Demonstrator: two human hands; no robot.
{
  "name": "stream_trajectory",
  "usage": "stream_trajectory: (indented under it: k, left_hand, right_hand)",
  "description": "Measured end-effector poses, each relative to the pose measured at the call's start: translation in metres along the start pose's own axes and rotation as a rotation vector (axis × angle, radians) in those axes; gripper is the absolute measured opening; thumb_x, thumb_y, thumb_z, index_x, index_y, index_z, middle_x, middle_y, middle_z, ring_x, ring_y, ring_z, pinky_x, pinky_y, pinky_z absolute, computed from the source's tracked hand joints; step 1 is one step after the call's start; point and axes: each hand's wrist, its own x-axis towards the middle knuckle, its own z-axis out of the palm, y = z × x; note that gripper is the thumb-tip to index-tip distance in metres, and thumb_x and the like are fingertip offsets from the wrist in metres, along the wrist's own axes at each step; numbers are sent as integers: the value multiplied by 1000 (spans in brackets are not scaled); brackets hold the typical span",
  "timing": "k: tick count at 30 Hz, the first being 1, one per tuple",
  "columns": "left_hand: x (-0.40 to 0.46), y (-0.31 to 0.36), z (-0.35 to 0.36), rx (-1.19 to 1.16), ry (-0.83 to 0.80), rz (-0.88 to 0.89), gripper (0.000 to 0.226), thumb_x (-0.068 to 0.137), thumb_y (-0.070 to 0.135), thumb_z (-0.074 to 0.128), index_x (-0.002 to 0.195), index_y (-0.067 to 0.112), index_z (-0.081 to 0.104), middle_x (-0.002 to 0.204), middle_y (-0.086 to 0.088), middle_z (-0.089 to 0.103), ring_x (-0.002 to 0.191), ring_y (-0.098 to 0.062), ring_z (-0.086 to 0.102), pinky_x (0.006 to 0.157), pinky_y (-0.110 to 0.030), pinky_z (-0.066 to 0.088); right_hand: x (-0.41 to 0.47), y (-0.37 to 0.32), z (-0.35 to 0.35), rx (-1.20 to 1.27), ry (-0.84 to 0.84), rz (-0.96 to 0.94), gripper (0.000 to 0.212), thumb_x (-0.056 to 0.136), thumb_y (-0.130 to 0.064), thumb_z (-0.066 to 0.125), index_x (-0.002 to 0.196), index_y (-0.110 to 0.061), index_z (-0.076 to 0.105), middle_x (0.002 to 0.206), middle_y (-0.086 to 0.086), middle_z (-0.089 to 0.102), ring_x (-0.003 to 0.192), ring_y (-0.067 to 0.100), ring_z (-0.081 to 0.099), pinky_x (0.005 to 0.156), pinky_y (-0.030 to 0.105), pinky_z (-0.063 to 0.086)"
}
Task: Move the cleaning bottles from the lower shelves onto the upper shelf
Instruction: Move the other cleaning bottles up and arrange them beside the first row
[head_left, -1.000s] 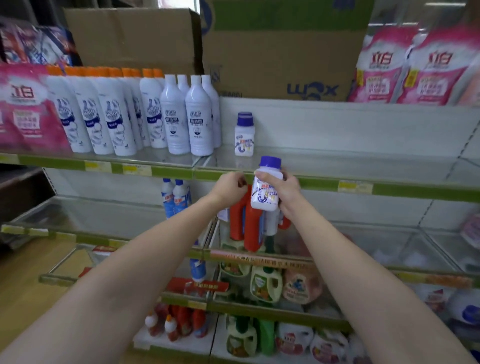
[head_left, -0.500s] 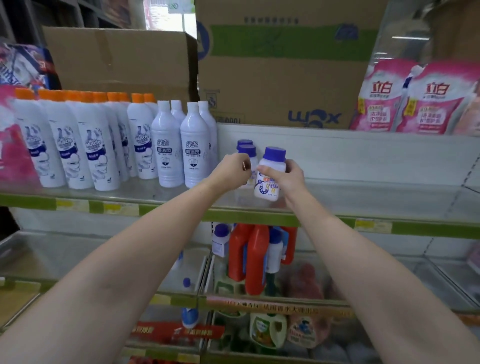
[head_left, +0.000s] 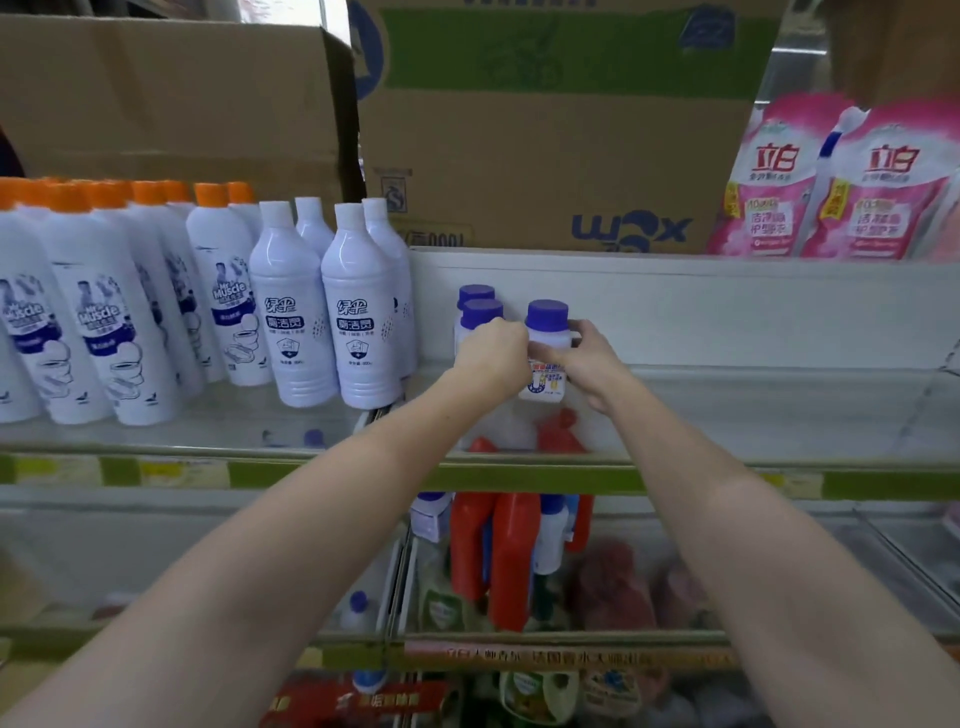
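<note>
I find the upper shelf (head_left: 727, 415) now carrying the small purple-capped bottle (head_left: 545, 348), up from below the shelf edge a second ago and standing just beside two like bottles (head_left: 480, 312). The right hand (head_left: 587, 364) curls round it; the left hand (head_left: 493, 358) grips a neighbour (release pending, I judge).

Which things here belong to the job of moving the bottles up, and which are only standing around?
Job:
small bottle, held by the right hand
left hand, on another small bottle
upper shelf
bottles still below

Standing around:
orange-cap bottles
tall white bottles
boxes
pink pouches
red jugs
</note>
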Motion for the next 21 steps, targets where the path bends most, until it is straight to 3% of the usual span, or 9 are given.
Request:
stream_trajectory:
  k: [2,6,11,15,19,21]
  left_hand:
    - [-1,-2,2,-22,34,-23,5,89,7,57,90,11,56,79,-3,59,72,-20,57,60,-29,43]
    - [-11,-5,9,-34,107,-13,8,89,8,56,82,13,55,71,0,54,69,-21,57,56,-28,41]
    - [-22,0,14,-16,117,31,17,92,9,55,80,16,45,72,4,45,71,-19,49,60,-29,38]
    - [-25,8,14,-14,115,-11,16,90,9,55,78,16,48,80,-2,52,77,-26,55,67,-39,53]
    - [-30,15,17,-2,140,-72,11,91,12,54,83,16,48,84,-1,53,75,-23,52,64,-35,48]
    - [-32,16,17,1,130,-101,8,91,12,54,84,14,52,81,1,55,74,-24,56,66,-37,54]
  right_hand:
    - [9,2,2,-12,2,6,68,76,-16,88,125,-12,41,108,3,61,92,18,69,68,32,57]
    - [26,8,8,-128,-20,-6,74,70,-37,90,129,-16,50,121,4,65,105,25,68,92,50,57]
    - [29,7,9,-308,75,-15,73,73,-45,85,131,-16,52,131,9,53,111,29,62,98,47,53]
    - [25,4,7,-370,105,10,76,72,-39,88,127,-10,44,127,12,53,111,33,59,94,45,53]
    - [20,5,10,-413,115,-7,41,84,-22,77,116,-8,57,115,10,68,104,29,66,76,33,50]
    - [17,5,13,-434,121,-14,20,89,-18,69,108,-11,67,110,8,72,96,26,66,71,28,43]
